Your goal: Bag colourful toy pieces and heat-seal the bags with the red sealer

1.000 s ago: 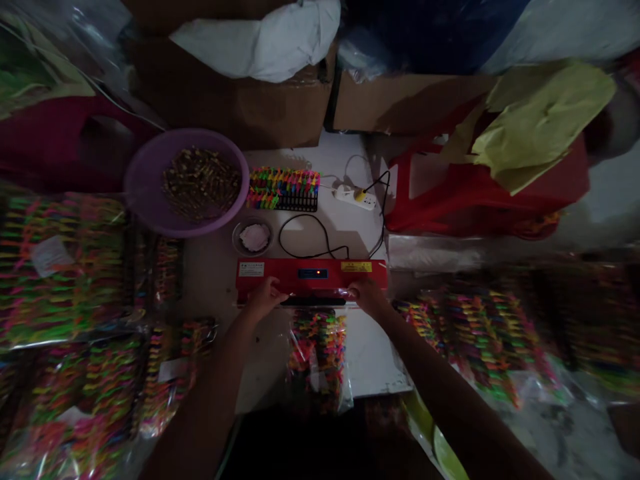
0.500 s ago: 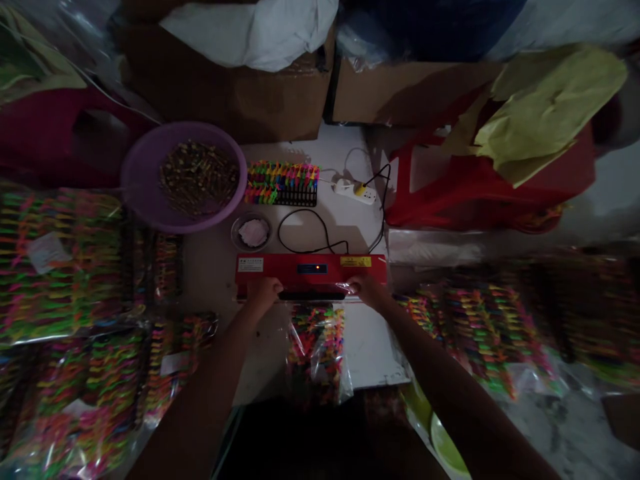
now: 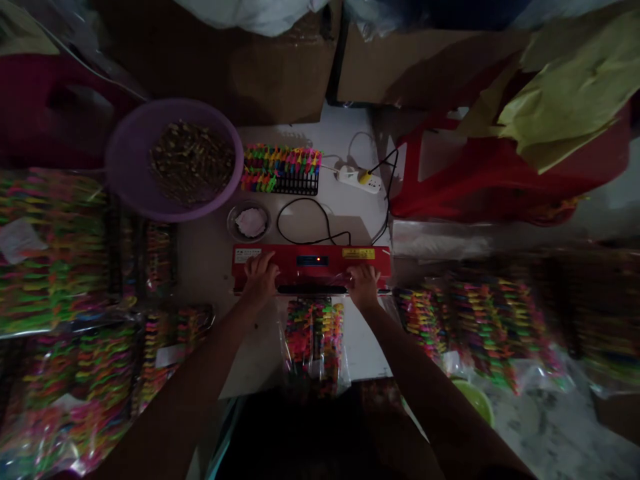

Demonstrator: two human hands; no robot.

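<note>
A red heat sealer point(image 3: 310, 260) lies across the white table point(image 3: 365, 347), a small light lit on its display. My left hand point(image 3: 260, 273) rests flat on its left part and my right hand point(image 3: 363, 283) on its right part, both pressing the bar down. A clear plastic bag of colourful small pieces point(image 3: 313, 343) lies in front of the sealer with its open end under the bar.
A purple basin of brown bits point(image 3: 173, 160), a small dish point(image 3: 250, 222), a rack of colourful pieces point(image 3: 280, 170) and a power strip point(image 3: 357, 179) lie behind the sealer. Filled bags are piled left point(image 3: 65, 267) and right point(image 3: 480, 320). A red stool point(image 3: 495, 180) stands right.
Both hands moved from gripping the bag's top edge at the sealer's front up onto the sealer's bar. The view shifted slightly down and closer.
</note>
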